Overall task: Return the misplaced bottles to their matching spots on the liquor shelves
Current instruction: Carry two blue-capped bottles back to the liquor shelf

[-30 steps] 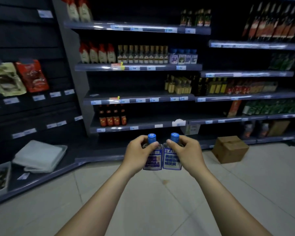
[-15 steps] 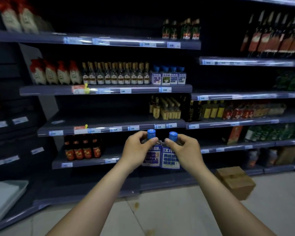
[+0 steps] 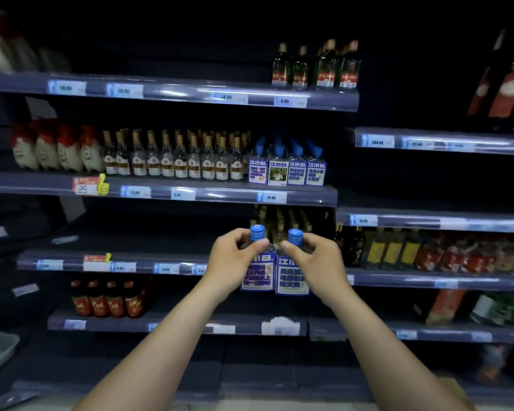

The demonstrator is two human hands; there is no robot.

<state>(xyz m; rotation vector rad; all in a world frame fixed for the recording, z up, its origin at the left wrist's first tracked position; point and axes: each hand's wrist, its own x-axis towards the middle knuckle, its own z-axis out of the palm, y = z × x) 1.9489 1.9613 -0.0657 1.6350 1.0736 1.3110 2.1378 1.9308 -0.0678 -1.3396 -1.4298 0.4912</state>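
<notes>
Liquor shelves (image 3: 172, 93) now fill my view. A second ago I had floor and a carton in frame, so we've closed in. The shelf (image 3: 220, 194) carrying the matching blue-cap row (image 3: 287, 170) sits one level above the grip, slightly right. Left hand (image 3: 232, 262) and right hand (image 3: 321, 264) are unchanged, each curled round one small bottle at its shoulder. Left bottle (image 3: 255, 278) and right bottle (image 3: 291, 278) are upright, touching side by side, held out in front of the lower shelf. Blue caps (image 3: 258, 232) stick up clear of both grips. My read: approach done, lift-and-place next. Can't confirm a free slot beside that row.
</notes>
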